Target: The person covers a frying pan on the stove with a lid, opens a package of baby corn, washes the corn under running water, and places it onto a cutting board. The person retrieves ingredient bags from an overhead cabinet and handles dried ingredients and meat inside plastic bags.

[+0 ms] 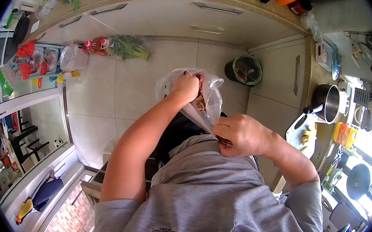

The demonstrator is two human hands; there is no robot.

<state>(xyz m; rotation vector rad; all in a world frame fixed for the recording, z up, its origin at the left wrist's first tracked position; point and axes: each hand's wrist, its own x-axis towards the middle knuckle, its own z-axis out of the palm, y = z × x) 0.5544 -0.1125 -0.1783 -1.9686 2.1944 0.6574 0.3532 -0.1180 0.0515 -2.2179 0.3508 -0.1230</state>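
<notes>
A clear plastic bag (pixel 212 91) hangs in front of my body, with reddish-brown pieces (pixel 201 102) showing inside. My left hand (pixel 186 87) is closed at the bag's opening, over its upper left part, and what its fingers hold is hidden. Lower right, close to my shirt, my right hand (pixel 240 134) is closed around the gathered edge of the bag. A dark brown piece (pixel 223 141) shows just under the fingers of my right hand.
A lined trash bin (pixel 244 70) stands on the floor by the cabinets. Leafy greens (pixel 130 47), red-capped bottles (pixel 94 46) and a blue crate (pixel 56 49) are along the far cabinets. On the right counter are a pot (pixel 327 102) and a cutting board (pixel 296 133).
</notes>
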